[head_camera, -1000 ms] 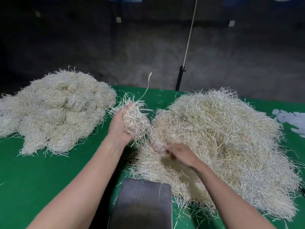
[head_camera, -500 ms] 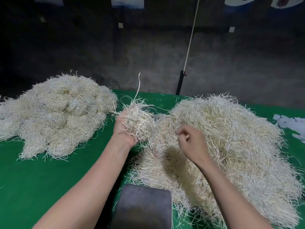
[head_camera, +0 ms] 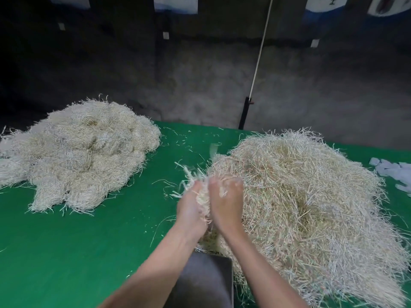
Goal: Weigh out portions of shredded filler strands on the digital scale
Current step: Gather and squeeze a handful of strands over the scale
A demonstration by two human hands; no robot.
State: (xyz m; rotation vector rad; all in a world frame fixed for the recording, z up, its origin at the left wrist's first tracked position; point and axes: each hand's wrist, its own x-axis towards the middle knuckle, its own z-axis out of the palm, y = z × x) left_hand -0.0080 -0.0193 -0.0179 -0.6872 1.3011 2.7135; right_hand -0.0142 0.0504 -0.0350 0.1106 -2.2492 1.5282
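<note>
Left hand (head_camera: 190, 210) and right hand (head_camera: 225, 202) meet side by side, fingers curled around one small clump of pale shredded filler strands (head_camera: 195, 178); I read both grips as closed on it, with loose ends fanning out above the left fingers; the clump is held at the near-left edge of the large loose heap of the same strands (head_camera: 311, 196); the dark grey flat scale platform (head_camera: 206, 283) lies below the forearms, against the heap's near edge; the green table cover (head_camera: 77, 252) carries a second heap of bundled strands (head_camera: 84, 152), well apart to the left.
</note>
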